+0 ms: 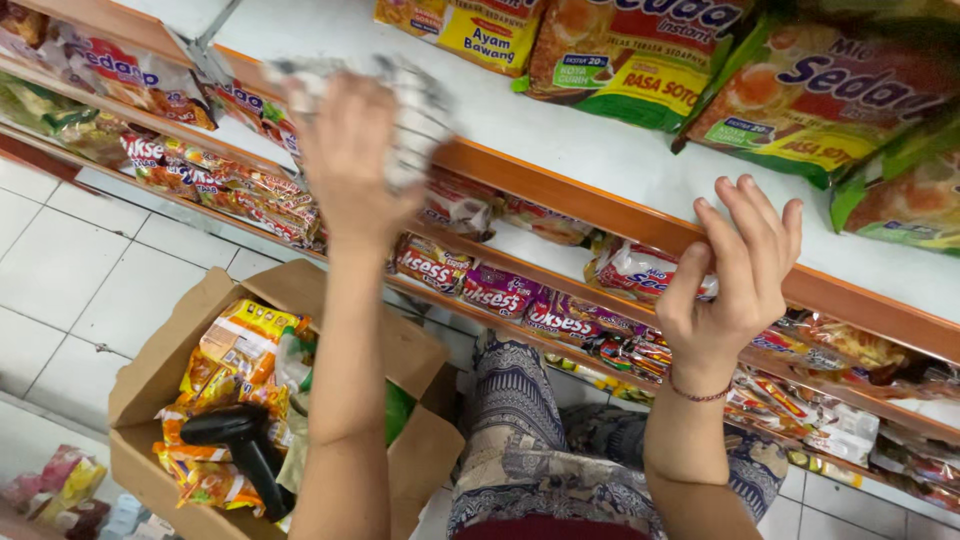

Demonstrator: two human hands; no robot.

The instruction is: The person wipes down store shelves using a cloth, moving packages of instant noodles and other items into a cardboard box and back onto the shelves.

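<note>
left hand (pixel 350 160) raised, closed round a stack of white-and-grey packets (pixel 410 110); stack is motion-blurred, so the count is unclear; its long axis runs roughly left-right, tilted down to the right; it sits above and right of the palm, just over the orange edge of the top shelf (pixel 560 190), so the left hand is the nearer one by far; right hand (pixel 735 275) open, fingers spread, holding nothing, hovering close to the same shelf edge further right; noodle packets (pixel 800 100) lie on the white shelf above it; open cardboard box (pixel 150 380) on the floor below left, more packets inside, black scanner (pixel 240 435) resting on them.
</note>
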